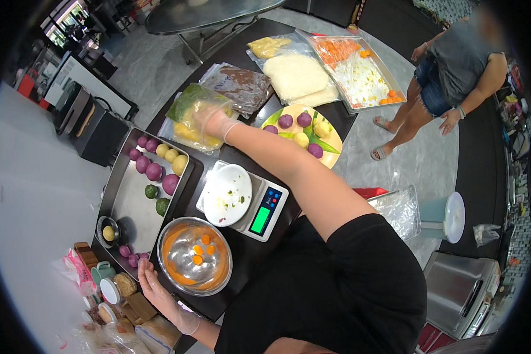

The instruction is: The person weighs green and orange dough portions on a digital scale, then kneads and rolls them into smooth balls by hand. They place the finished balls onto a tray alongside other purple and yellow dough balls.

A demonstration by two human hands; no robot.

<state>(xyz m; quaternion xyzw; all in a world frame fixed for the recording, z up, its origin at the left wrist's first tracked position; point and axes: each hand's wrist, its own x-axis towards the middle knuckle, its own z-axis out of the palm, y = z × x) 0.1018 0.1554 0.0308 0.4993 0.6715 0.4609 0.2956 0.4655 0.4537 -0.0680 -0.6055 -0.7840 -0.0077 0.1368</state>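
On desk: right hand (211, 121) reaching open into yellow dough bag (196, 118); left hand (154, 284) resting flat beside steel bowl (194, 255); pinching off a portion likely follows.

Food-prep kitchen workspace.
A digital kitchen scale (259, 207), steel baking tray (127, 203) of dough balls (154, 171), and bagged ingredients (295, 75) cover the dark worktable (248, 259).

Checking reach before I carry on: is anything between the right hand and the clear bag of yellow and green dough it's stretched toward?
Nothing visible stands in the way. The right hand is already at the clear bag, fingers over its top. The scale with its white bowl sits nearer the body, under the forearm.
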